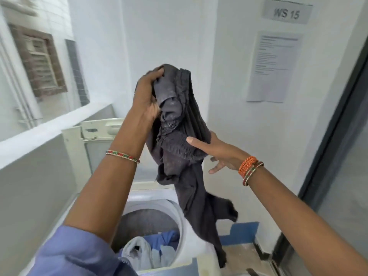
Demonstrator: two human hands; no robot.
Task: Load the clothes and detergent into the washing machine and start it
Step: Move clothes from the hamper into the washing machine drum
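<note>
From the head view, the top-loading washing machine (185,222) stands with its lid (99,136) raised against the back. Its drum (147,222) already holds clothes (151,250): pale grey and blue pieces bunched in the lower part, the perforated drum wall bare above them.

Held up over the machine is a dark grey garment (179,124), crumpled at the top, its long tail hanging down past the right rim of the tub. The left hand (147,96) grips the bunched upper part, fingers curled over the top of the cloth and thumb tucked against it. The right hand (217,154) is mostly spread, thumb lying straight across the gathered waistband, the other fingers splayed loosely beneath; it touches the cloth rather than clutches it.

Both forearms reach forward and upward, the left raised higher. Bangles (251,168) ring the right wrist, a thin one the left. On the wall behind hang a sign (286,12) reading "WS 15" and a printed sheet (272,66).
</note>
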